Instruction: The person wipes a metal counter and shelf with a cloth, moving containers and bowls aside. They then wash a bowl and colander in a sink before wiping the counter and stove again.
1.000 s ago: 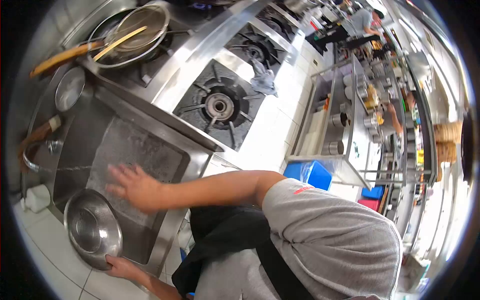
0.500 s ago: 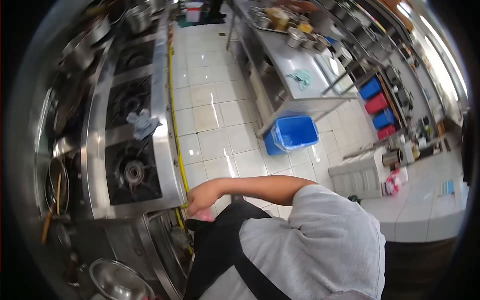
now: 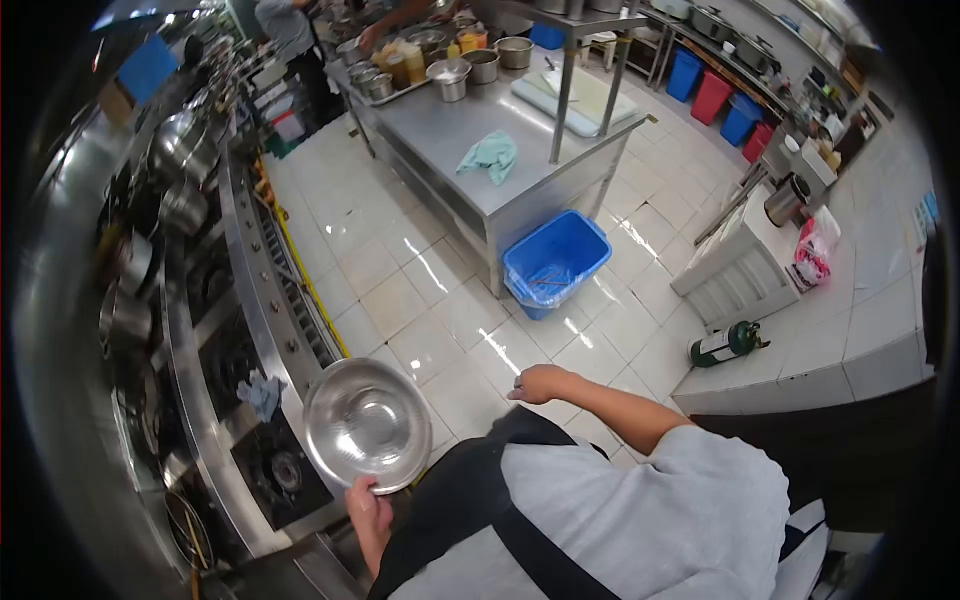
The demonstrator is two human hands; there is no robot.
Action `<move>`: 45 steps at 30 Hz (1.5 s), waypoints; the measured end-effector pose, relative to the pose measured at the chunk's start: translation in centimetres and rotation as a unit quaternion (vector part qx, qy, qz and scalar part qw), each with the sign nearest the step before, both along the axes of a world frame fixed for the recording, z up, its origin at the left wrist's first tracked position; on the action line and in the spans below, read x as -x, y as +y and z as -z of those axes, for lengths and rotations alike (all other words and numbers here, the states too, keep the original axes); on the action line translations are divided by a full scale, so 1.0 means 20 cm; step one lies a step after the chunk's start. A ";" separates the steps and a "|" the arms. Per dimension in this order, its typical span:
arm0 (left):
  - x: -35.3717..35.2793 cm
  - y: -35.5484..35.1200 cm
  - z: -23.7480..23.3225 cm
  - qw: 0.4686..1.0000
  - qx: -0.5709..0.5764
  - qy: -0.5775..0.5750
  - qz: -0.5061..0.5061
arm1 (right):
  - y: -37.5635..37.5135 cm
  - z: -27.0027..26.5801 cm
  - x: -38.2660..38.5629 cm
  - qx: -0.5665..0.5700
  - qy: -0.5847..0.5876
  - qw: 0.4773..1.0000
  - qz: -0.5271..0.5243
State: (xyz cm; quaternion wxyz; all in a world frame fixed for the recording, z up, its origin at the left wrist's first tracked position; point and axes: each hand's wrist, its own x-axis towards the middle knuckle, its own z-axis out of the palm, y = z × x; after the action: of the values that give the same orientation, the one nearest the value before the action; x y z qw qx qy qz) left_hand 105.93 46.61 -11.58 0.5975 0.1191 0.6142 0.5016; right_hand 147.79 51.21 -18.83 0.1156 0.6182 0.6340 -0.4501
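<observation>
My left hand (image 3: 370,508) grips the near rim of a metal bowl (image 3: 368,425). The bowl is wide and shiny, its inside faces up, and nothing shows in it. It hangs beside the front edge of the stove (image 3: 240,270). My right hand (image 3: 540,384) is out over the tiled floor, in front of the dark apron (image 3: 455,480). Its fingers look curled, with a fingertip pointing left, and whether anything is in them is too small to tell.
A steel table (image 3: 430,130) bears a green cloth (image 3: 490,157), pots and a cutting board (image 3: 560,103). Below its corner stands a blue bin (image 3: 557,262). A grey cloth (image 3: 261,395) lies on the stove. A green cylinder (image 3: 727,345) is at right. Another person (image 3: 290,45) stands far off.
The bowl, earlier low at the left, is now raised in my left hand. My right hand has moved right, away from the stove edge. The view has turned, showing more of the table and another person.
</observation>
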 end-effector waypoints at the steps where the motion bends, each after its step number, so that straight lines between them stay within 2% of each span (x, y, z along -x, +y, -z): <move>1: -0.05 0.08 0.01 1.000 0.010 -0.009 0.027 | 0.02 -0.06 -0.02 -0.056 -0.012 0.998 -0.007; 3: -0.10 0.21 0.05 0.996 0.036 -0.025 0.073 | 0.09 -0.14 0.01 -0.108 0.048 0.992 0.044; 5: -0.21 0.31 -0.06 0.996 0.023 -0.025 0.083 | 0.17 -0.17 0.06 -0.145 0.143 0.976 0.084; 8: -0.25 0.43 -0.07 0.997 0.027 -0.019 0.076 | 0.28 -0.27 0.15 -0.097 0.205 0.971 0.077; 11: -0.11 0.57 0.11 0.996 0.047 -0.022 0.070 | 0.39 -0.25 0.18 -0.102 0.164 0.981 0.029; 14: 0.10 0.72 0.43 0.990 0.105 -0.072 0.061 | 0.57 -0.21 0.18 -0.077 0.116 0.990 0.023; 17: 0.09 0.89 0.45 0.990 0.085 -0.107 0.031 | 0.79 -0.18 0.12 -0.061 0.084 0.994 0.021; 18: 0.12 0.96 0.50 0.991 0.112 -0.047 0.050 | 0.88 -0.18 0.10 -0.053 0.084 0.995 0.018; 20: 0.10 1.11 0.41 0.988 0.130 -0.031 0.073 | 1.06 -0.15 0.04 -0.042 0.085 0.995 0.012; 21: 0.10 1.18 0.39 0.986 0.138 -0.022 0.087 | 1.16 -0.18 0.01 -0.076 0.074 0.994 0.031; 22: 0.18 1.23 0.58 0.990 0.093 -0.066 0.085 | 1.27 -0.21 -0.04 -0.112 0.062 0.991 0.047; 24: 0.12 1.37 0.50 0.992 0.086 -0.054 0.078 | 1.52 -0.22 -0.17 -0.224 0.052 0.968 0.102; 25: 0.10 1.44 0.45 0.993 0.083 -0.045 0.073 | 1.63 -0.24 -0.24 -0.275 0.043 0.946 0.168; 28: 0.11 1.57 0.39 0.991 0.100 -0.010 0.087 | 1.98 -0.23 -0.46 -0.423 -0.007 0.848 0.319; 32: 0.21 1.63 0.44 0.976 0.146 0.028 0.160 | 2.38 -0.08 -0.85 -0.409 -0.093 0.802 0.426; 34: 0.14 1.63 0.39 0.977 0.169 0.047 0.120 | 2.54 0.08 -0.97 -0.398 -0.157 0.770 0.474; 37: 0.04 1.57 0.30 0.977 0.191 0.068 0.068 | 2.81 0.27 -1.09 -0.388 -0.288 0.749 0.453; 39: -0.04 1.51 0.26 0.972 0.215 0.086 0.038 | 3.08 0.27 -1.22 -0.372 -0.228 0.787 0.436; 41: -0.10 1.45 0.24 0.960 0.253 0.116 0.012 | 3.38 0.19 -1.27 -0.342 -0.221 0.833 0.374; 43: -0.17 1.43 0.23 0.954 0.274 0.120 0.024 | 3.68 0.25 -1.32 -0.353 -0.169 0.873 0.291; 45: -0.33 1.46 0.21 0.951 0.270 0.147 0.018 | 3.81 0.29 -1.19 -0.417 -0.091 0.875 0.229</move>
State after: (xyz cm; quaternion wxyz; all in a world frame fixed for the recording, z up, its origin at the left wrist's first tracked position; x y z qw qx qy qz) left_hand 112.45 75.74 -15.76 0.5192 0.0364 0.8057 0.2828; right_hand 171.59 127.47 -24.68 -0.2024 0.7749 0.5904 -0.0998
